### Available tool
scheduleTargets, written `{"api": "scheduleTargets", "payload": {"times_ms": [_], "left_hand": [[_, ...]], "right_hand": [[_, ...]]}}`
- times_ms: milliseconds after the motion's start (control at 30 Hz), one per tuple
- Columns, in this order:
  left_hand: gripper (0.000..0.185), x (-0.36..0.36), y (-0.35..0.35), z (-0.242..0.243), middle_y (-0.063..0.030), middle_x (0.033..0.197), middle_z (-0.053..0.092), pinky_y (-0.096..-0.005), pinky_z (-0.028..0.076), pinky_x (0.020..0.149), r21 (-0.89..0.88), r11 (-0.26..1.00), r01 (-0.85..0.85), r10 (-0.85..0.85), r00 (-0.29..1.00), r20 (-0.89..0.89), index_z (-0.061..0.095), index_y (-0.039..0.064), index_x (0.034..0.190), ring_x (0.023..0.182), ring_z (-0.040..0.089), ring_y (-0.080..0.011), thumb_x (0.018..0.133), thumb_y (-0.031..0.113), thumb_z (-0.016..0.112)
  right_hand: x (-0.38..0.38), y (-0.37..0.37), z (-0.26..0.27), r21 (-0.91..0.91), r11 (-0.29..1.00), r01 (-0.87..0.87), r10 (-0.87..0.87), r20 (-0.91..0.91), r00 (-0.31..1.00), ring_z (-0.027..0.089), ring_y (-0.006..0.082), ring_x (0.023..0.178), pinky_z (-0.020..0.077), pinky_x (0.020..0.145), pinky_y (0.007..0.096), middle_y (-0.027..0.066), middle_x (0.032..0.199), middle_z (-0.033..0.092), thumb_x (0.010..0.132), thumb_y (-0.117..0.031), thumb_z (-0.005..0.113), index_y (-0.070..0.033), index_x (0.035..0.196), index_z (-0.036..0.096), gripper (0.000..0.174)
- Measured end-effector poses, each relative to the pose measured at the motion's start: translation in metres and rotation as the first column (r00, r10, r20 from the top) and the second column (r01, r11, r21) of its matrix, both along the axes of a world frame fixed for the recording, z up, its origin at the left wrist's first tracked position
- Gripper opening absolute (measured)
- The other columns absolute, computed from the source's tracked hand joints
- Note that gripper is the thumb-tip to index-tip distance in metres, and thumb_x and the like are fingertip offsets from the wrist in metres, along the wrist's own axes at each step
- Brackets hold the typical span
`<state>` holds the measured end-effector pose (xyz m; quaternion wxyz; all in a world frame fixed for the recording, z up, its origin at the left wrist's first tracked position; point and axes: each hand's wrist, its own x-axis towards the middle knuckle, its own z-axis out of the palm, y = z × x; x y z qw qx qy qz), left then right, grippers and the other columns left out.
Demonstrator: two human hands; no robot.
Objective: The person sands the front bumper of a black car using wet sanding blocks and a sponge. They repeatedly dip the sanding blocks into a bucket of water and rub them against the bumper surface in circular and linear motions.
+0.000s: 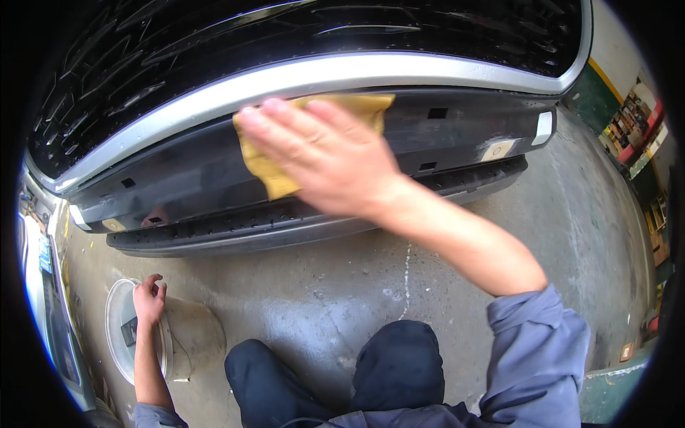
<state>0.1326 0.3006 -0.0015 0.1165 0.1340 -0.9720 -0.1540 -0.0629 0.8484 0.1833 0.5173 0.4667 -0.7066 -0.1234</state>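
Observation:
My right hand (326,155) lies flat over a yellow sheet (379,107), pressing it on the black plastic panel (214,179) of a car's front bumper. The sheet looks like cloth or sandpaper; the picture does not settle which. The hand is slightly blurred. Above the panel runs a silver trim band (321,72) with water drops. At lower left my left hand (151,300) is over the rim of a pale plastic bucket (206,329), its fingers loosely bent and apart with nothing seen in them. A dark object (129,331) shows inside the bucket.
A black grille (214,53) fills the top. Under the panel juts a dark lower lip (257,246). Grey concrete floor (299,289) stretches below it. At the left rim stands another vehicle (53,299); shelves with goods (631,115) line the right side.

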Motion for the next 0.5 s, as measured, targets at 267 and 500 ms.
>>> {"api": "scheduleTargets", "payload": {"times_ms": [267,500], "left_hand": [[0.029,-0.005,0.008,0.002,-0.0138,0.074,0.073,-0.0437,0.057,0.074,-0.011,0.999,-0.033,0.033,0.999,-0.025,0.08,0.008,0.117,0.069,0.071,-0.0306,0.089,0.017,0.08],[0.029,0.001,0.01,0.007,-0.0138,0.076,0.074,-0.0432,0.056,0.078,-0.024,0.999,-0.045,0.046,0.998,0.038,0.079,0.009,0.116,0.072,0.07,-0.0321,0.089,0.018,0.08]], "right_hand": [[0.003,0.06,0.007,-0.223,0.974,0.047,-0.061,-0.058,0.996,0.028,0.0244,0.168,0.0093,0.139,0.0499,0.0054,0.18,0.035,0.098,-0.019,0.063,-0.01,0.163,0.052,0.067],[0.015,-0.01,0.02,-0.11,0.992,0.066,-0.077,-0.095,0.993,0.037,0.0214,0.164,0.0137,0.139,0.0454,0.0022,0.178,0.038,0.103,-0.028,0.062,-0.017,0.163,0.054,0.062]]}}
